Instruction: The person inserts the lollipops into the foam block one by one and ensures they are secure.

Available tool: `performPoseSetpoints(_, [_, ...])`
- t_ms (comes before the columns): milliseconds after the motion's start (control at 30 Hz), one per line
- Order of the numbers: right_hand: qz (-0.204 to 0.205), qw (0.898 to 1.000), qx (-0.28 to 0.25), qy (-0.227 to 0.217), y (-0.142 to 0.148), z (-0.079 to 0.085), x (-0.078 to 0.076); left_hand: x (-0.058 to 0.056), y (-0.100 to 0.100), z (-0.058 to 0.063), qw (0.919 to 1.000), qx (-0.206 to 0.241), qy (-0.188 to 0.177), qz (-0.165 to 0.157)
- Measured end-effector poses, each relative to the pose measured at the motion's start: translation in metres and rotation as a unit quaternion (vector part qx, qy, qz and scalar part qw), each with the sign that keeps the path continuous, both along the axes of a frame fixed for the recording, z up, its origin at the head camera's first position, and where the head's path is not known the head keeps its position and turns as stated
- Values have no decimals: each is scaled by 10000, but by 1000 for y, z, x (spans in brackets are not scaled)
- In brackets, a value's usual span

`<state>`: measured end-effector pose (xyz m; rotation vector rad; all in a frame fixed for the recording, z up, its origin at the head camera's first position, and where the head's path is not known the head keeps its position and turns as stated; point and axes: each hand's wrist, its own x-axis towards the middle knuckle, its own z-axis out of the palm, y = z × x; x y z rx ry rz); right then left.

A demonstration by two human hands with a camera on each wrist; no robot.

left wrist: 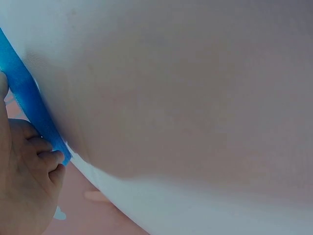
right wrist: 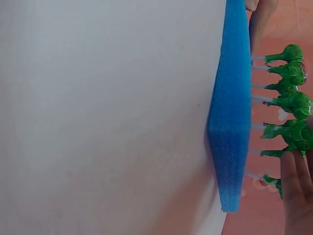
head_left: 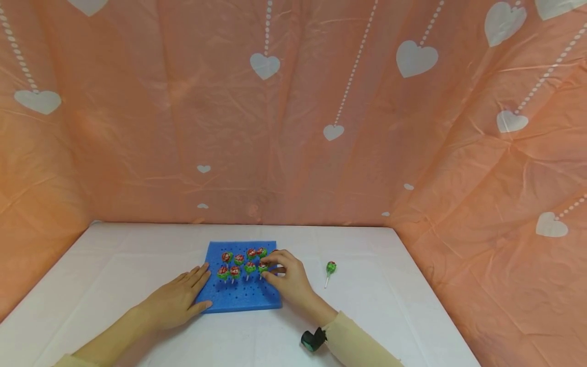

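Note:
Several lollipops (head_left: 239, 259) in green and red wrappers stand upright by their white sticks in a thick blue foam block (head_left: 243, 300) dotted with small holes. My right hand (head_left: 290, 275) is over the block's right side, its thumb and fingertips pinching the head of the rightmost front lollipop (head_left: 263, 268). Its stick stands in the foam, and the right wrist view shows the fingers (right wrist: 293, 183) up at the green wrappers. My left hand (head_left: 176, 300) rests along the block's left edge, fingers extended and thumb at the near corner.
One more lollipop (head_left: 331, 267) lies on the white tablecloth (head_left: 367, 285), right of the block. A black wrist camera (head_left: 314, 339) sits at the right sleeve. Orange cloth (head_left: 220, 127) with pale hearts hangs behind and beside the table.

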<state>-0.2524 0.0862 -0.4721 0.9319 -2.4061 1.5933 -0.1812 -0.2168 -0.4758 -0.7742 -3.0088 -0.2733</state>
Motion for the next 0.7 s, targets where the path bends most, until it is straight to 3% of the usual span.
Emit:
performPoseSetpoints(367, [-39,9985,-539,44,10,7,3,-2,-1,-1,10000,-15,-16,40])
performPoseSetpoints(700, [-580,9965,-583,173,35,16,-2,-2,-1,0,10000,-37,-77,35])
